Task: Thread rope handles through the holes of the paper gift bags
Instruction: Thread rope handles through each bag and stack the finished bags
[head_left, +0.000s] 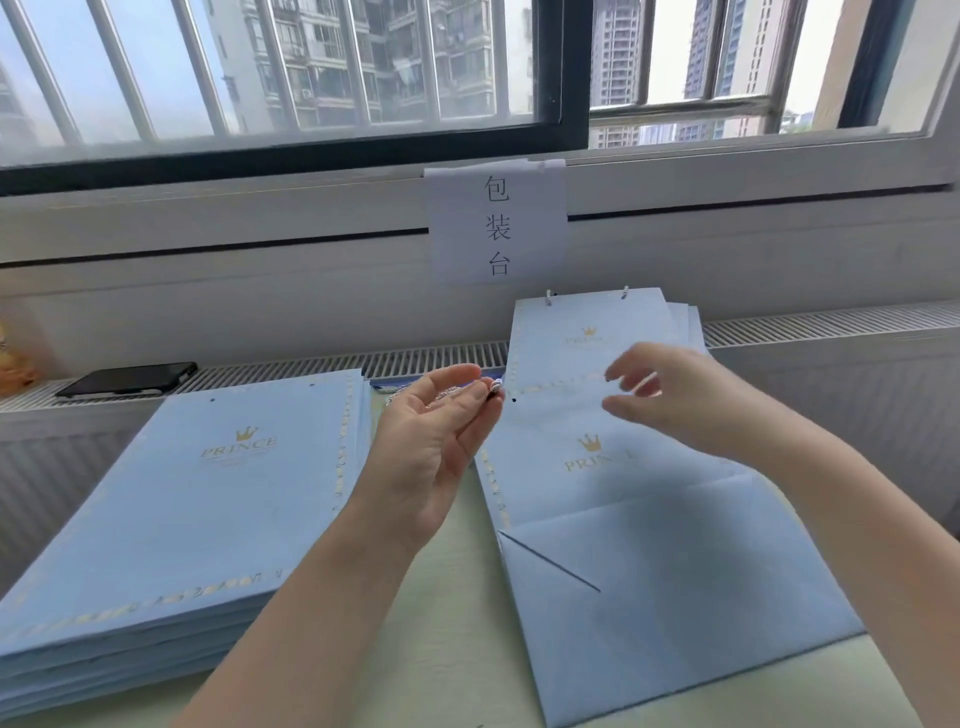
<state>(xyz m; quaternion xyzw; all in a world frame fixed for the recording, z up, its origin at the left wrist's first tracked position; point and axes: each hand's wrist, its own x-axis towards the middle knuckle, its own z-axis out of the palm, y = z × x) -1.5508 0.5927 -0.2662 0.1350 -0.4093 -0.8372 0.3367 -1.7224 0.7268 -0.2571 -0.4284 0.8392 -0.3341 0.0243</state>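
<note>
A flat light-blue paper gift bag (623, 545) with a gold crown print lies on the table in front of me, its left hole (514, 400) showing as a dark dot near the top edge. My left hand (436, 441), palm up, pinches the end of a white twisted rope handle (496, 387) just left of that hole. My right hand (670, 400) hovers over the bag's upper right part, fingers spread and loosely curved, holding nothing; it looks blurred. The rest of the rope runs behind my left hand.
A stack of flat blue bags (182, 519) lies at the left. Bags with handles fitted (587, 332) lean against the wall under a paper sign (496, 223). A black phone (127, 379) rests on the radiator grille. More ropes (395, 387) lie behind the stack.
</note>
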